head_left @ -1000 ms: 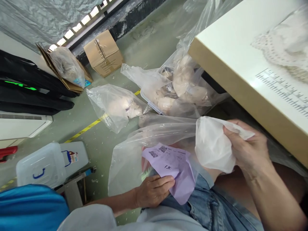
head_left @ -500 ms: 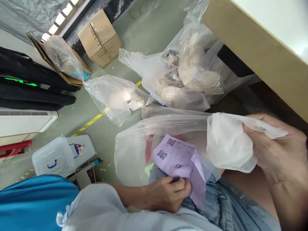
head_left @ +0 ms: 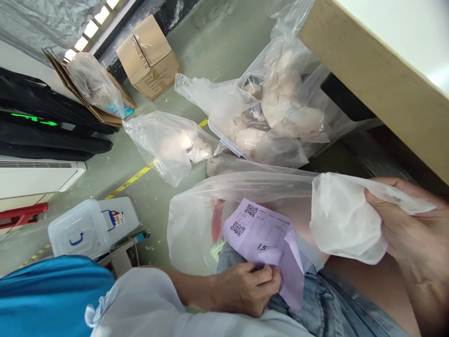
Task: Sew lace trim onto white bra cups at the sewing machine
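Note:
My left hand [head_left: 250, 288] is closed in a pinch on the lower edge of a purple paper slip [head_left: 263, 234] with two QR codes and a handwritten mark. At the right, my right hand [head_left: 409, 220] grips the gathered end of a large translucent plastic bag [head_left: 189, 224]. A white, rounded, bunched part of plastic [head_left: 347, 217] bulges out beside its fingers; I cannot tell whether anything is inside it. The bag stretches leftward over my lap, around and behind the slip. Some red and pale green shows blurred through it.
Filled clear bags [head_left: 287, 107] with beige contents stand by the table [head_left: 372, 70]. Another filled bag [head_left: 171, 145] lies on the floor. Further off are a cardboard box [head_left: 149, 61], a lidded plastic bin [head_left: 79, 229] and a blue-covered thing [head_left: 56, 295].
My right hand has moved slightly right and down with the bag's gathered end, drawing the bunched plastic along. The left hand and the paper slip have barely shifted.

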Tool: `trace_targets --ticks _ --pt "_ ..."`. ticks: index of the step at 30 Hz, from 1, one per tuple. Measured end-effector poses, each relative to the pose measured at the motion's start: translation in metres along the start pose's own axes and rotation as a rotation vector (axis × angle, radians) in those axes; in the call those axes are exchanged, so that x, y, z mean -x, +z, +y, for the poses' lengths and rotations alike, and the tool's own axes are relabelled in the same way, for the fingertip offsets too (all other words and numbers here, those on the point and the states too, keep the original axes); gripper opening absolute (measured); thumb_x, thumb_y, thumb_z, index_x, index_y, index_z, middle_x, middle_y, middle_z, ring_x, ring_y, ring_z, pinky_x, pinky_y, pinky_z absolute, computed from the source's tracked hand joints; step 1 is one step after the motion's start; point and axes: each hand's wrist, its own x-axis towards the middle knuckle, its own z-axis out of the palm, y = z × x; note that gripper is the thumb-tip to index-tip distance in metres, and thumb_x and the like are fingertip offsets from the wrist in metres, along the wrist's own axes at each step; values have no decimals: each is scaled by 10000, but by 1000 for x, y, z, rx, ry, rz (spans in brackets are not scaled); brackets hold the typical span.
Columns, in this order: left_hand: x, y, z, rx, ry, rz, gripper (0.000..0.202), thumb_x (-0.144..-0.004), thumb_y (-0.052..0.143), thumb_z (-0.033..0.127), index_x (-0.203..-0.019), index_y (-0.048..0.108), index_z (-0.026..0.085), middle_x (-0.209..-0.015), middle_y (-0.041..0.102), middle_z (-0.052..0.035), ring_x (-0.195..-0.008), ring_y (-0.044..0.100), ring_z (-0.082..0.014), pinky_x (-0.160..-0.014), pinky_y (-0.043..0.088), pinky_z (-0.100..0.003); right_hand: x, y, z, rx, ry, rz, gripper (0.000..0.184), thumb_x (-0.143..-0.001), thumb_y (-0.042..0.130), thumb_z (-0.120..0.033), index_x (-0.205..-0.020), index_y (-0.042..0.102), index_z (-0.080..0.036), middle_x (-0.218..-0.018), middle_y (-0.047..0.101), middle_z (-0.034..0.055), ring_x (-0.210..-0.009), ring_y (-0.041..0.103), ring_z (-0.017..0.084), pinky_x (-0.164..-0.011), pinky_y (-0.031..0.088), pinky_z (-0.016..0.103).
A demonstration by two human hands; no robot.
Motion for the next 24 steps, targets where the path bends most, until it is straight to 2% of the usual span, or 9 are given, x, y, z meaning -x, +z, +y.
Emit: trace_targets --ticks 7,11,14,17,19,21,24 --pt "-1 -4 -3 -25 1 9 324 -901 346 168 -1039 607 34 -1180 582 -123 -999 535 -155 -695 467 -213 -1 -2 1 -10 45 -22 269 -499 780 -405 -650 649 -225 -601 566 -10 -507 448 123 -429 320 217" --pt "4 1 0 -49 -31 45 286 -900 363 163 -966 631 87 -1212 577 -105 -1031 535 -160 -710 471 -225 -3 -3 4 2 49 -35 248 -517 759 -372 -671 641 -217 -613 566 -20 -516 447 117 -439 317 204" --pt "10 9 4 -99 -232 132 281 -902 358 149 -976 628 119 -1224 581 -86 -1037 550 -174 -732 489 -262 -4 -4 7 19 -16 -95 179 -587 700 -333 -697 622 -216 -642 560 -28 -544 450 124 -447 308 202" --pt "17 21 0 -188 -488 208 315 -917 343 188 -1086 594 101 -1120 636 -115 -999 587 -207 -728 515 -293 -4 -6 7 22 -91 -229 146 -663 636 -327 -748 603 -213 -691 555 -23 -592 468 138 -474 328 207" --pt "21 31 -11 -203 -592 218 366 -920 356 289 -1140 565 85 -1107 632 -143 -1000 596 -233 -734 534 -318 -4 -7 5 30 -130 -286 153 -691 612 -343 -752 592 -205 -675 537 -25 -581 467 135 -475 333 205" --pt "24 42 -29 -173 -650 225 385 -908 376 366 -1113 577 110 -1152 606 -142 -1027 589 -252 -756 547 -348 -4 -7 0 29 -153 -338 146 -723 588 -345 -752 583 -201 -647 516 -32 -557 461 126 -473 338 199" --pt "25 55 -62 -128 -718 256 361 -910 368 366 -1097 586 148 -1164 594 -125 -1043 586 -249 -756 559 -354 0 -8 -8 32 -197 -426 122 -777 548 -322 -784 587 -206 -690 532 -24 -598 490 130 -514 371 204"
